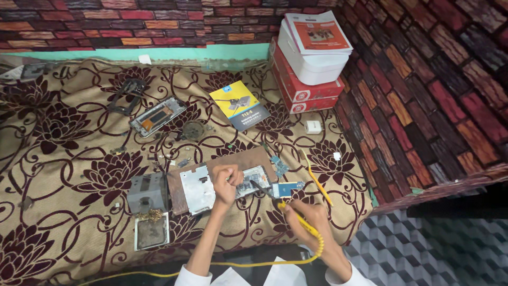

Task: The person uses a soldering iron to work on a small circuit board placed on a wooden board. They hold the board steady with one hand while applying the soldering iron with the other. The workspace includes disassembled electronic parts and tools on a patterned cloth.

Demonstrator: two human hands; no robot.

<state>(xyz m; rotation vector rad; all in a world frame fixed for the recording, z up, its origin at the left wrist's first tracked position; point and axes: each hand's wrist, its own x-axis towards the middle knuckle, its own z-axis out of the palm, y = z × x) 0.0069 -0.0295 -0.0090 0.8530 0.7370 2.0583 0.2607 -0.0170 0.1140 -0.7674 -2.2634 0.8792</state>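
Board (253,180): pinned flat on a brown mat (222,161) by left hand (226,182), fingers curled. Right hand (304,216), fingers pinching a yellow iron (296,217), tip at board's right edge.

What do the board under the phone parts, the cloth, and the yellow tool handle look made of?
Board: probably wood or hardboard, with a matt brown, flat, stiff face. Cloth: woven fabric, likely upholstery, shown by its tan ground, maroon flower pattern and soft folds. Tool handle in the right hand: plastic or rubber, smooth yellow with a ribbed end.
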